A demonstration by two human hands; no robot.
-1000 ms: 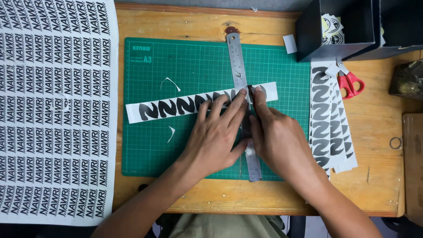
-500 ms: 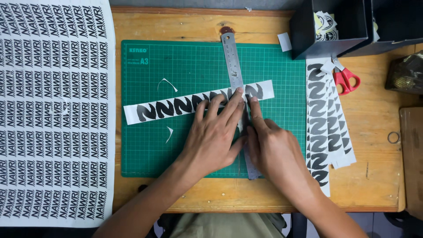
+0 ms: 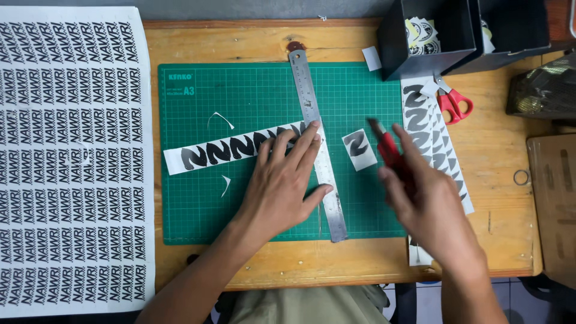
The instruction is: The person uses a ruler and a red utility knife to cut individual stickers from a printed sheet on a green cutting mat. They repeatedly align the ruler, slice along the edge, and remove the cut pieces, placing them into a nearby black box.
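Meanwhile, the left hand [image 3: 282,180] lay flat, fingers spread, pinning the ruler [image 3: 318,144] and strip [image 3: 234,147] to the green mat [image 3: 258,222]. The right hand [image 3: 429,201], closed round a red cutter [image 3: 387,147], hovered just right of one cut piece [image 3: 359,149]. Judged step: slicing pieces off the strip; another cut would call for the ruler set further along it.

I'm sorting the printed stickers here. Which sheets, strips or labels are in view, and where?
Large sticker sheet: far left, white, black rows.
Sticker strip: on green cutting mat, under left hand.
Cut sticker: right of ruler, near right hand.
Strip pile: right of the mat.
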